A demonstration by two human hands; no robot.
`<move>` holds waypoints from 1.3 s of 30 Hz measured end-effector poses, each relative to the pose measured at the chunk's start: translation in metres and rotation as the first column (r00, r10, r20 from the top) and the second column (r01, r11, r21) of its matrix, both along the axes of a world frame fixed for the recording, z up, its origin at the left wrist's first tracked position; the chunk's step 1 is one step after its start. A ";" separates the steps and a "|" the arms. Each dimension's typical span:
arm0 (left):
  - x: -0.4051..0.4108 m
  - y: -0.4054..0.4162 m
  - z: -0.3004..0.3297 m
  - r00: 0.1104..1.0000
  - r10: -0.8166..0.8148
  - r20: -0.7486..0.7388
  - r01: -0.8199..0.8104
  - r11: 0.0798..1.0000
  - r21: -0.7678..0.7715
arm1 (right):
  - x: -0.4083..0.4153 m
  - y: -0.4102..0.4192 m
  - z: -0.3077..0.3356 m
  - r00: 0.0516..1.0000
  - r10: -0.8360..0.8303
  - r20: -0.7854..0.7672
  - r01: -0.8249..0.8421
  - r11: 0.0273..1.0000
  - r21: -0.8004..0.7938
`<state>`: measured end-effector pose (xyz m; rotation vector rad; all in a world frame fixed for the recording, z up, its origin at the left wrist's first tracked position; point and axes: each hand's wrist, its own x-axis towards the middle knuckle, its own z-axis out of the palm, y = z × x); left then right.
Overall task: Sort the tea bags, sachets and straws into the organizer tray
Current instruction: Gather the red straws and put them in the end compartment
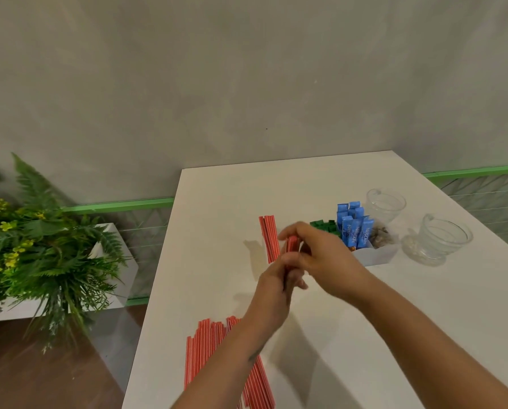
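A: We're looking down on the white rectangular table, and both hands meet near its middle. The left hand comes up from below with its fingers curled round a small bundle of red-and-white striped paper straws.

B: And the right hand sits over the top of that same bundle, fingers bent and closed on it. It's blurred, so we can't make out each finger.

A: Just left of the hands we see a separate short stack of red striped straws lying flat on the table. A bigger loose pile of red striped straws lies at the near edge, partly under the left forearm.

B: The white organizer tray is just beyond the right hand. Blue stick sachets stand upright in it, green packets to their left, brownish tea bags to their right.

A: Two clear glass cups stand right of the tray.
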<state>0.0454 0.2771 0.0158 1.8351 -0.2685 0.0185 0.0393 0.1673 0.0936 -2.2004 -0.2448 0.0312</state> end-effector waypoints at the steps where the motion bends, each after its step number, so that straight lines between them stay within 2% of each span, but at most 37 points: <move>1: 0.007 0.001 0.009 1.000 -0.003 0.027 0.003 1.000 0.021 | 0.007 0.000 0.006 1.000 -0.007 0.004 0.007 1.000 0.014; 3: 0.022 0.000 0.021 0.992 -0.093 0.083 0.091 0.995 0.029 | 0.025 0.001 0.015 0.999 -0.030 0.036 0.030 1.000 -0.004; 7: 0.051 0.004 0.041 0.985 -0.166 0.043 0.159 0.978 0.133 | 0.061 0.000 0.022 0.998 -0.051 0.045 0.050 0.999 0.018; 10: 0.073 0.009 0.044 0.990 -0.140 -0.017 0.139 0.948 0.285 | 0.082 -0.001 0.017 0.997 -0.034 0.075 0.038 0.998 -0.052; 13: 0.088 0.016 0.039 0.999 -0.036 0.000 0.033 0.921 0.388 | 0.100 -0.002 0.008 0.997 -0.043 0.065 0.048 0.996 -0.071; 17: 0.094 0.028 0.021 0.984 0.151 0.096 -0.175 0.922 0.346 | 0.115 -0.003 -0.011 0.999 -0.048 -0.027 0.045 0.994 -0.103; 20: 0.096 0.031 0.006 0.964 0.257 0.071 -0.266 0.908 0.324 | 0.123 -0.002 -0.025 0.994 -0.031 -0.101 0.016 0.989 -0.150; 23: 0.100 0.031 0.000 0.963 0.260 -0.063 -0.238 0.940 0.244 | 0.129 -0.001 -0.037 0.986 -0.036 -0.166 0.007 0.985 -0.175; 26: 0.105 0.029 -0.001 0.960 0.187 -0.209 -0.153 0.974 0.168 | 0.134 0.000 -0.046 0.981 -0.049 -0.185 0.010 0.978 -0.206; 28: 0.110 0.027 -0.003 0.957 0.146 -0.250 -0.107 0.981 0.161 | 0.136 0.000 -0.049 0.981 -0.058 -0.186 0.012 0.971 -0.240; 33: 0.117 0.022 -0.006 0.970 0.151 -0.188 -0.103 0.964 0.244 | 0.140 -0.001 -0.054 0.987 -0.057 -0.149 0.015 0.963 -0.270; 39: 0.123 0.021 -0.005 0.979 0.153 -0.132 -0.110 0.952 0.284 | 0.145 -0.005 -0.063 0.978 -0.168 -0.125 0.154 0.981 -0.114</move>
